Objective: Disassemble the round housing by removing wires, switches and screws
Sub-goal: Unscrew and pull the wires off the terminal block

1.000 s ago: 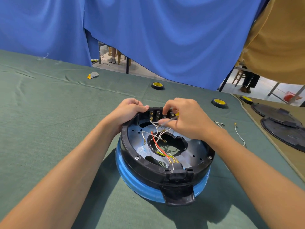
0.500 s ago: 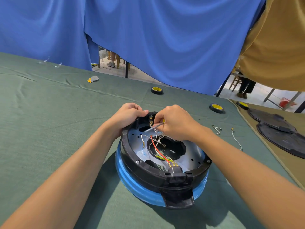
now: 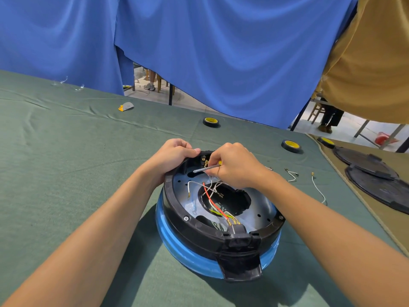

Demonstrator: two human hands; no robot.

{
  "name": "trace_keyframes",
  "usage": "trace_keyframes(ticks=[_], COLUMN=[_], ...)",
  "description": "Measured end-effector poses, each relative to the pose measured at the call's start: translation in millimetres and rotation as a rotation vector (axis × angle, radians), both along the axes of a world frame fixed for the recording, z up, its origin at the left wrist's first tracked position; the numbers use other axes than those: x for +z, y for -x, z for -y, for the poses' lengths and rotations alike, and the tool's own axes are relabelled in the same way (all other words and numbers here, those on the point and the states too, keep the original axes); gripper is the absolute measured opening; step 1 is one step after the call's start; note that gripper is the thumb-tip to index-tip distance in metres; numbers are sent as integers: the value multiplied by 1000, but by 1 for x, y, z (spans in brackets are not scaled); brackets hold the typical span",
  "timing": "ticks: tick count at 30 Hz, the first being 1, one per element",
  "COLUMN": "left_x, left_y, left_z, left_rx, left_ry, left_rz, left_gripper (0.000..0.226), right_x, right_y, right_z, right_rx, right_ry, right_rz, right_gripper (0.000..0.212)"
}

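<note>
Now the screwdriver shaft juts further left out of the right hand than a second ago.

Farthest left, the left hand curls over the far rim of the round housing, which sits mid-worktop on its blue base, with red, white and yellow wires looping over its central opening. The right hand grips the screwdriver, fingertips at the switches. Loose white wires lie further right.

Table: housing, wires, seemingly tape rolls.
</note>
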State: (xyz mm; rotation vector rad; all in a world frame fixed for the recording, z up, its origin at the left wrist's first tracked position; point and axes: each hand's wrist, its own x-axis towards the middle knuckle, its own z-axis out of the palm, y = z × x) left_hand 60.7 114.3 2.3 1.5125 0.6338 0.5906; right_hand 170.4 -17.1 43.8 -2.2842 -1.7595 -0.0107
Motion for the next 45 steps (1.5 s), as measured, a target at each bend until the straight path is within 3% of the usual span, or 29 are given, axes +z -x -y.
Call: trace_keyframes(ticks=[5,11,17,23,27,34,45], left_x=[1,2,6,9,11,9,3], left_y=[0,2,7,16,25,28,51], left_z=[0,2,6,-2,-10,-16,-41], left_rx=[3,7,6,90,102,80,57], left_ry=[-4,-21,-24,-29,-33,-43,-58], left_rz=[-11,-12,-39,-35,-68,-81,-105], left_gripper=[22,18,15,17,18,20,21], right_x=[15,27,39,43,26,-22,-32], right_y=[-4,2,-9,-56,-93,-109,-101], right_z=[8,13,28,60,72,65,18], right_rx=[-3,-92,-237,-449,-607,-807,-851], right_ry=[-71,-344,-504,-594,-550,-318,-181], right_rz=[-105,-172,-338,-449,-498,-493,-456], right_gripper=[9,6,20,16,26,19,11])
